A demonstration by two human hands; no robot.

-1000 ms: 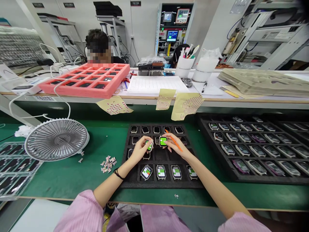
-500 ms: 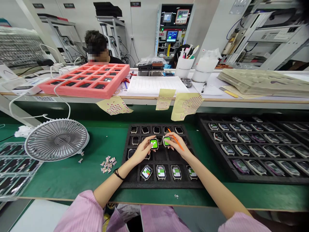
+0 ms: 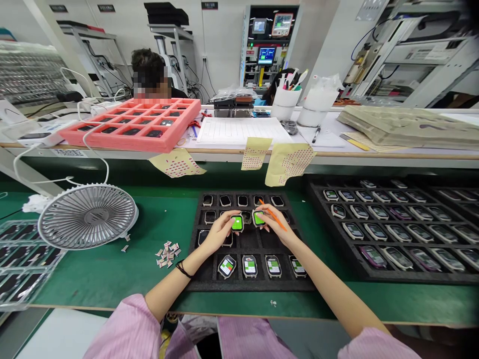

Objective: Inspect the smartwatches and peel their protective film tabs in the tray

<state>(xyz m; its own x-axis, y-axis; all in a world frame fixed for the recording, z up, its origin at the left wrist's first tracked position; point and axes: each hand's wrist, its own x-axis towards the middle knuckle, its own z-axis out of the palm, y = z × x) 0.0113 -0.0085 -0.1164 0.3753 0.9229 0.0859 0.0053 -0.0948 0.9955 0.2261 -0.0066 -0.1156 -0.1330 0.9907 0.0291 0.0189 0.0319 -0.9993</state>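
Glossy rounded-sq. watches (image 3: 237, 223) in L hand (image 3: 220, 231) & R hand (image 3: 276, 229)

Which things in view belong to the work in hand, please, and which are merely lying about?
Apparently part of the job:
one watch, in the left hand
another watch, in the right hand
orange stick, also in the right hand
black tray below, holding more watches

Apparently just lying about:
grey fan
small loose pieces
black pen
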